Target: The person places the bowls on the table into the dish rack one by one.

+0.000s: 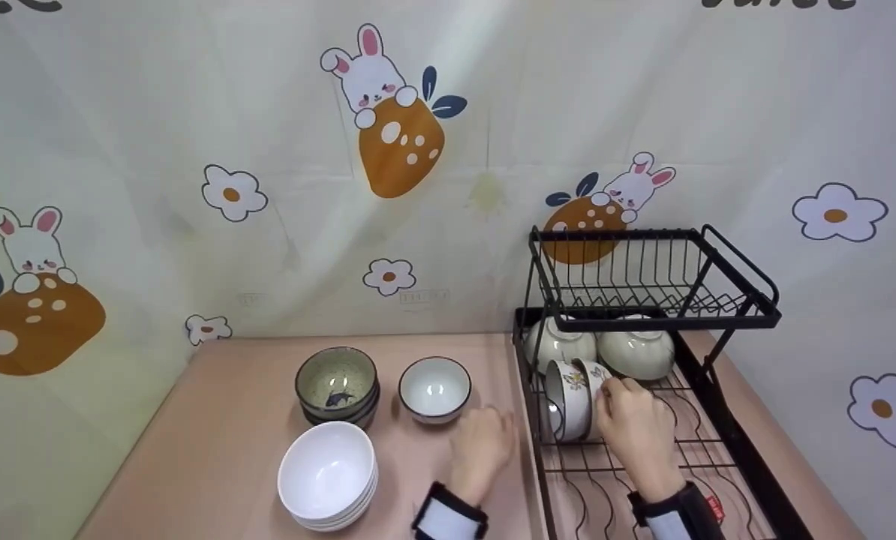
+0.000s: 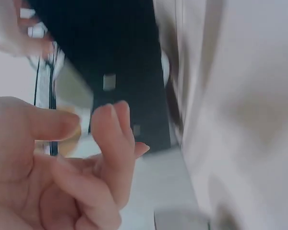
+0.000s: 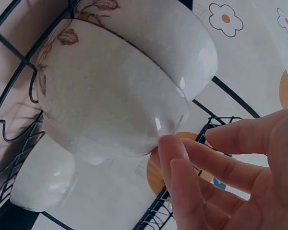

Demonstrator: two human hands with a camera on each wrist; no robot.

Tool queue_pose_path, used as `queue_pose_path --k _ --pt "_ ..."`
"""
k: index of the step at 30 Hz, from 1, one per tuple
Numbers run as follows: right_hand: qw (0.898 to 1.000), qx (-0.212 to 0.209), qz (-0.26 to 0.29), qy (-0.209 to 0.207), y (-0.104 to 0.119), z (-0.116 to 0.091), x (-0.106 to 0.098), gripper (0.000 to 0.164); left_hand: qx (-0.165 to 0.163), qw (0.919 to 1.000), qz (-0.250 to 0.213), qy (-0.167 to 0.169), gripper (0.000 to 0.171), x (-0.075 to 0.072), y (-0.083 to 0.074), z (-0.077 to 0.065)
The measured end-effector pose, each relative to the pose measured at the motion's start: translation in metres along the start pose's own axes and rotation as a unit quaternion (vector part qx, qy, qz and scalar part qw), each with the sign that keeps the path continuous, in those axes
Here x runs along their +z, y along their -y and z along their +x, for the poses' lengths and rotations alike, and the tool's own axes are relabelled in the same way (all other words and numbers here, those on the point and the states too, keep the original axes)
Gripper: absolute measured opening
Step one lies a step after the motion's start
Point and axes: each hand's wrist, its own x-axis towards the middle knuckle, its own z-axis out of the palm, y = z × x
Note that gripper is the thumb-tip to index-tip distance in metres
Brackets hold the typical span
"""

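Two white bowls with a flower pattern stand on edge, side by side, in the lower tier of a black dish rack [image 1: 726, 405]: a left one [image 1: 566, 405] and a right one [image 3: 110, 91]. My right hand [image 1: 639, 427] is at the right bowl. In the right wrist view its fingertips touch the bowl near its base, while the thumb stays apart from it. My left hand [image 1: 482, 450] hovers left of the rack with loosely curled fingers and nothing in them, as the left wrist view also shows. Nearest to it is a dark-rimmed white bowl [image 1: 434, 390].
Two pale green bowls, one on the left [image 1: 560, 345] and one on the right [image 1: 635, 349], lean at the rack's back beneath its upper basket [image 1: 643, 322]. Stacked green speckled bowls [image 1: 335, 379] and stacked white bowls [image 1: 328, 472] stand on the table's left. A printed curtain [image 1: 290, 247] hangs behind.
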Motion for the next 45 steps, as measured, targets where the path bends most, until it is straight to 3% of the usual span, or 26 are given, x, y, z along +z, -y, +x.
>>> queue_pose_path --k 3,7,12,14,19,26,38,45 --pt "1.000 0.005 -0.003 0.028 0.006 -0.001 -0.002 0.004 -0.048 0.9971 0.036 -0.047 0.035 -0.010 0.014 0.009" --pt "0.997 0.004 -0.002 0.072 0.015 -0.003 -0.004 0.006 -0.111 0.9875 0.042 -0.104 0.041 -0.016 0.032 0.017" --pt "0.992 -0.024 0.013 0.124 0.024 -0.006 -0.007 0.025 -0.151 0.9707 0.058 -0.178 0.052 -0.017 0.051 0.021" --pt "0.987 -0.030 0.022 0.155 0.028 -0.008 -0.008 0.032 -0.171 0.9671 0.068 -0.175 0.052 -0.019 0.057 0.023" --pt "0.978 -0.045 0.025 0.201 0.036 -0.016 -0.005 0.036 -0.209 0.9675 0.062 -0.128 0.048 -0.018 0.071 0.027" --pt "0.971 -0.079 0.011 0.226 0.043 -0.026 0.003 0.038 -0.210 0.9689 0.002 -0.131 0.024 -0.010 0.080 0.028" --pt "0.966 -0.096 0.010 0.241 0.044 -0.031 0.007 0.043 -0.178 0.9687 -0.071 -0.157 0.014 -0.008 0.079 0.026" --pt "0.966 -0.101 0.015 0.239 0.043 -0.030 0.008 0.044 -0.169 0.9723 -0.080 -0.140 0.010 -0.014 0.073 0.025"
